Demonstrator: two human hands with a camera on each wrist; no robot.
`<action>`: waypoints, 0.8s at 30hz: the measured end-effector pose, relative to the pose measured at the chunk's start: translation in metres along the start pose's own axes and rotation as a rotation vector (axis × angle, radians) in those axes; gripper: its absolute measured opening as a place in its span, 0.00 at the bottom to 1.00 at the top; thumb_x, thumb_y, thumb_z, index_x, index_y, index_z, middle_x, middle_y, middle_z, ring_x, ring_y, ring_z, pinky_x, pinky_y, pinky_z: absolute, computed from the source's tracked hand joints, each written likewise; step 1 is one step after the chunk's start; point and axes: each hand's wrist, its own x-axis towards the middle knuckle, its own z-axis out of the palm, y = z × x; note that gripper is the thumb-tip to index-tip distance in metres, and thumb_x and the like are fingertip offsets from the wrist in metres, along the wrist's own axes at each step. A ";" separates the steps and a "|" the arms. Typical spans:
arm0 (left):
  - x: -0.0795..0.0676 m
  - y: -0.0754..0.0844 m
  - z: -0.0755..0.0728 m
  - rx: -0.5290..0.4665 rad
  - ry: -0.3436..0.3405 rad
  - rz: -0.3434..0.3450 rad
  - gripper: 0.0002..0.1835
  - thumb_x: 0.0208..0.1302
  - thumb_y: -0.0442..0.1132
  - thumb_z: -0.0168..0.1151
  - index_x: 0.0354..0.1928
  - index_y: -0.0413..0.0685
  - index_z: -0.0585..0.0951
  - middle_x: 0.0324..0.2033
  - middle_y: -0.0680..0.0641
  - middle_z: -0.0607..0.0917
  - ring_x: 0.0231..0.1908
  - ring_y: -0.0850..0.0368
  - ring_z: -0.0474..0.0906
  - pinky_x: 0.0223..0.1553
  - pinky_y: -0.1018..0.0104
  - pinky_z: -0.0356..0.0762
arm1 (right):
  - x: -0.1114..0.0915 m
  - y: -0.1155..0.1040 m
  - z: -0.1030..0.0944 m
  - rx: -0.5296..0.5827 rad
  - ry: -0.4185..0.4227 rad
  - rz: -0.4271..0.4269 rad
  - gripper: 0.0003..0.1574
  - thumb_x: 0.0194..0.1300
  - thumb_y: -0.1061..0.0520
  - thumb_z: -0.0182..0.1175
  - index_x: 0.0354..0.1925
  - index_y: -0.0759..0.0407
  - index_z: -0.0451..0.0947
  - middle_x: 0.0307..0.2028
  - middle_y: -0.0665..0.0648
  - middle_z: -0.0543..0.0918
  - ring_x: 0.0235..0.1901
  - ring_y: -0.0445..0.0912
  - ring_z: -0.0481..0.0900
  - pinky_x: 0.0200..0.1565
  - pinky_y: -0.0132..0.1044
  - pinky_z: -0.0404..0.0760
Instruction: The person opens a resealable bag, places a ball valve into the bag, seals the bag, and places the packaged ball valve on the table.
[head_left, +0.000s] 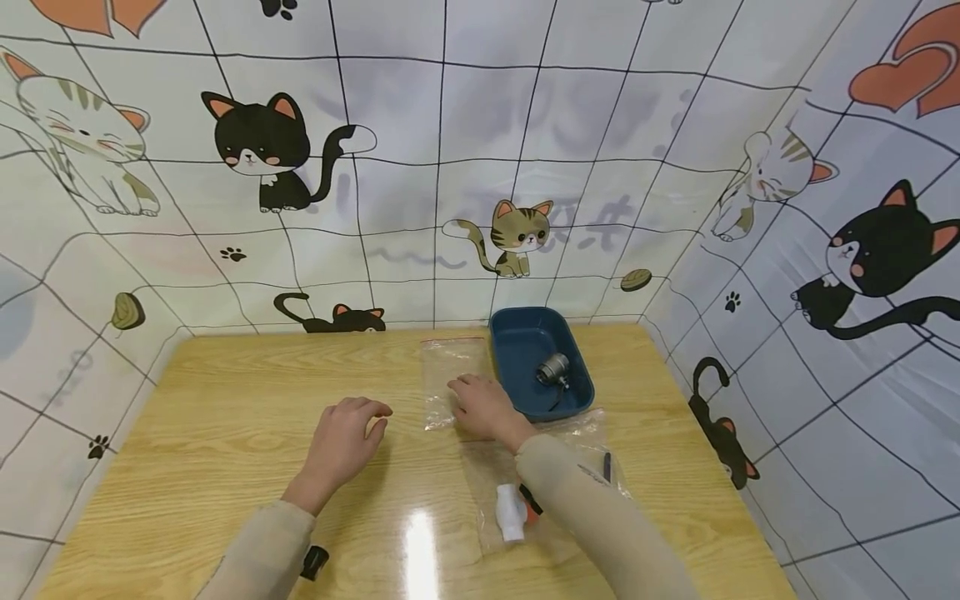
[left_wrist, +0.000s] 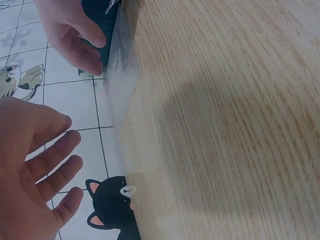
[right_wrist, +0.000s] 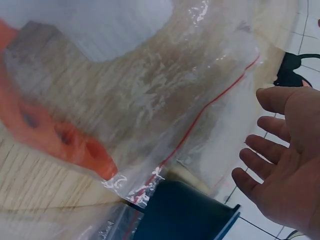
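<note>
The left hand (head_left: 347,442) hangs over the counter (head_left: 217,433) with its fingers parted and gently bent, holding nothing. The right hand (head_left: 483,406) has its fingers relaxed and slightly spread, gripping nothing; they reach over a clear flat bag (head_left: 442,362), and in the left wrist view they appear to be above it. Both forearms are in pale sleeves (head_left: 258,546).

The clear flat bag lies on the counter near its back edge, just left of a dark blue tray (head_left: 522,340). Inside the tray rests a metallic cylinder (head_left: 552,368) with a small shiny fitting at its lower end.

Nearer the person, partly under the right forearm, lies a second clear bag (head_left: 483,467) with a red seal line, seen in the right wrist view. It contains a white piece (head_left: 512,512) and an orange piece (right_wrist: 60,135) with holes along it. Beside it, in front of the tray, is more clear plastic (head_left: 588,425) with a slender dark item (head_left: 607,465).

Behind and around the counter hangs a white cloth (head_left: 408,208) printed with a black grid, cartoon cats, paw prints and hearts.
</note>
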 end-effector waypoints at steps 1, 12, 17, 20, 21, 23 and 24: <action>0.000 0.000 0.000 0.000 -0.005 -0.005 0.06 0.63 0.38 0.65 0.40 0.54 0.86 0.40 0.49 0.88 0.47 0.46 0.82 0.49 0.42 0.76 | 0.001 0.000 0.001 0.002 -0.005 0.008 0.29 0.72 0.49 0.54 0.69 0.51 0.65 0.69 0.56 0.69 0.69 0.51 0.66 0.69 0.50 0.64; 0.000 0.001 0.005 0.005 -0.049 -0.027 0.06 0.63 0.38 0.64 0.41 0.54 0.86 0.39 0.50 0.88 0.47 0.46 0.82 0.50 0.41 0.74 | 0.014 0.002 0.021 0.066 -0.020 0.032 0.26 0.75 0.48 0.48 0.69 0.44 0.65 0.72 0.57 0.64 0.70 0.58 0.63 0.66 0.62 0.64; 0.001 -0.002 0.007 0.012 -0.054 -0.038 0.07 0.64 0.38 0.63 0.42 0.53 0.86 0.40 0.50 0.87 0.48 0.45 0.81 0.51 0.41 0.73 | 0.020 -0.008 0.028 0.058 -0.068 0.003 0.28 0.75 0.45 0.49 0.70 0.42 0.65 0.71 0.56 0.66 0.69 0.57 0.64 0.60 0.60 0.71; 0.001 -0.003 0.007 0.016 -0.059 -0.047 0.07 0.64 0.38 0.63 0.42 0.53 0.86 0.40 0.49 0.87 0.49 0.45 0.81 0.52 0.40 0.73 | 0.022 -0.019 0.029 0.043 -0.063 -0.014 0.27 0.74 0.46 0.49 0.69 0.42 0.66 0.69 0.55 0.68 0.69 0.55 0.65 0.61 0.58 0.72; 0.001 -0.004 0.006 0.018 -0.061 -0.050 0.07 0.64 0.39 0.63 0.42 0.53 0.86 0.40 0.49 0.87 0.49 0.45 0.81 0.51 0.40 0.73 | 0.022 -0.023 0.029 0.042 -0.063 -0.021 0.27 0.74 0.46 0.49 0.68 0.43 0.67 0.69 0.55 0.68 0.68 0.54 0.66 0.61 0.56 0.72; 0.001 -0.006 0.006 0.023 -0.064 -0.057 0.07 0.64 0.39 0.62 0.42 0.53 0.86 0.41 0.49 0.87 0.49 0.44 0.81 0.51 0.40 0.73 | 0.021 -0.031 0.028 0.040 -0.065 -0.042 0.26 0.74 0.46 0.50 0.68 0.44 0.68 0.68 0.55 0.69 0.67 0.54 0.67 0.61 0.53 0.73; 0.001 -0.007 0.005 0.028 -0.063 -0.056 0.07 0.64 0.39 0.62 0.42 0.52 0.86 0.41 0.48 0.87 0.49 0.44 0.81 0.51 0.40 0.73 | 0.021 -0.034 0.027 0.040 -0.065 -0.055 0.26 0.74 0.46 0.51 0.67 0.45 0.69 0.67 0.55 0.71 0.66 0.53 0.68 0.61 0.51 0.74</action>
